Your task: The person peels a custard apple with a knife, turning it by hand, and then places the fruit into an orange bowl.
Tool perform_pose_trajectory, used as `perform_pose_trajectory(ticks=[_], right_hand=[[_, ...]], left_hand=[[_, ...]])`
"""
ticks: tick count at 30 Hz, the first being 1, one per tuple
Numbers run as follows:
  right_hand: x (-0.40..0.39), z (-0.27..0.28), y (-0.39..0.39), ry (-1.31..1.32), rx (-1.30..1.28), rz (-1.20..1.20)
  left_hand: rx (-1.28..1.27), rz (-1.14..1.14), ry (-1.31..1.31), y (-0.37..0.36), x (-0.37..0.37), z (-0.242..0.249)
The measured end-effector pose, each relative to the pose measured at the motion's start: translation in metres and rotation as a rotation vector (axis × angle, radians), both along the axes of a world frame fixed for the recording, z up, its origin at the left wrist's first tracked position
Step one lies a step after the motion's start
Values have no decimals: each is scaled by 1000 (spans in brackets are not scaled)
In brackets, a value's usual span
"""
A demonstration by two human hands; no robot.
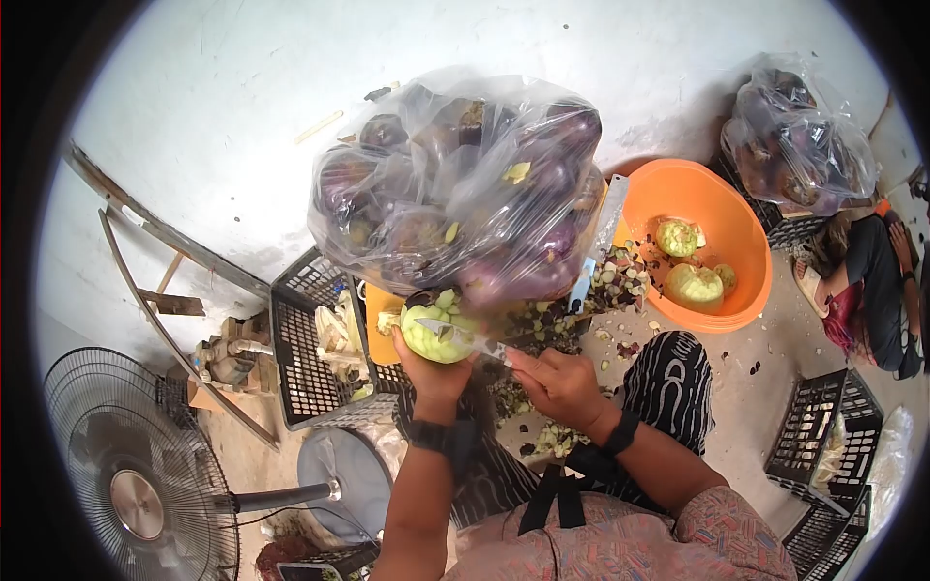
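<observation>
My left hand (pixel 433 378) is wrapped round the underside of a peeled round eggplant (pixel 426 341), pale green with cut facets. Its fingers are partly hidden behind it. My right hand (pixel 564 389) is closed on the handle of a small knife (pixel 487 348), whose blade lies against the eggplant's right side. Just beyond my hands is a big clear plastic bag (pixel 455 194) full of dark purple round eggplants. A large knife with a blue handle (pixel 583 287) rests at the bag's right side.
An orange tub (pixel 635 184) holds peeled eggplants. Purple and pale peelings (pixel 620 281) litter the floor. Black crates (pixel 291 320) stand left and right, a fan (pixel 136 504) at lower left. Another bag of eggplants (pixel 799 145) and a seated person (pixel 867 281) are at right.
</observation>
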State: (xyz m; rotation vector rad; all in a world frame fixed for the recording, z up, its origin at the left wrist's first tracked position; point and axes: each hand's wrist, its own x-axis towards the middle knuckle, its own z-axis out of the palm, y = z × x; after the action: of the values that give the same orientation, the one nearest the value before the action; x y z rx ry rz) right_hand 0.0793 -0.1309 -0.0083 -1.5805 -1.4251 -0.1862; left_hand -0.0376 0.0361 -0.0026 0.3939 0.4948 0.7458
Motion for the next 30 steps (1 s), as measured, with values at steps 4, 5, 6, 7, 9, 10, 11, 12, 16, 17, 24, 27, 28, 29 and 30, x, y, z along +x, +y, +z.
perform_pose_trajectory(ticks=[4, 5, 6, 7, 9, 10, 11, 12, 16, 17, 24, 27, 28, 29, 30], right_hand=[[-2, 0, 1, -18, 5, 8], [-3, 1, 1, -29, 10, 0], [-3, 2, 1, -29, 8, 2], [-3, 3, 1, -36, 11, -6], [-4, 3, 1, -43, 11, -14], [-4, 3, 1, -44, -2, -20], [-3, 3, 1, -45, -15, -25], [-4, 3, 2, -46, -15, -25], [-4, 4, 7, -29, 2, -44], [-4, 4, 9, -28, -10, -47], [-5, 10, 20, 33, -26, -47], [-3, 10, 28, 94, -42, -39], [-1, 6, 34, 118, -40, -60], [1, 3, 38, 141, -38, -82], [2, 1, 40, 144, -36, -83]], left_hand=[[18, 0, -46, 1, 0, -2], [17, 2, -47, 3, -2, -5], [38, -29, -81, 4, -4, -8], [59, -61, -115, 5, -5, -11], [51, -61, -108, 6, -6, -14], [45, -62, -101, 7, -6, -14], [45, -61, -102, 6, -6, -13], [43, -54, -71, 5, -6, -11], [-4, -16, 30, 0, -3, 0], [-4, -14, 30, 1, -4, -3], [-14, -48, 21, 6, -5, -10], [-5, -34, 32, 6, -4, -9], [10, -24, 41, 6, -5, -9], [11, -25, 42, 6, -6, -10], [6, -34, 60, 7, -8, -10]])
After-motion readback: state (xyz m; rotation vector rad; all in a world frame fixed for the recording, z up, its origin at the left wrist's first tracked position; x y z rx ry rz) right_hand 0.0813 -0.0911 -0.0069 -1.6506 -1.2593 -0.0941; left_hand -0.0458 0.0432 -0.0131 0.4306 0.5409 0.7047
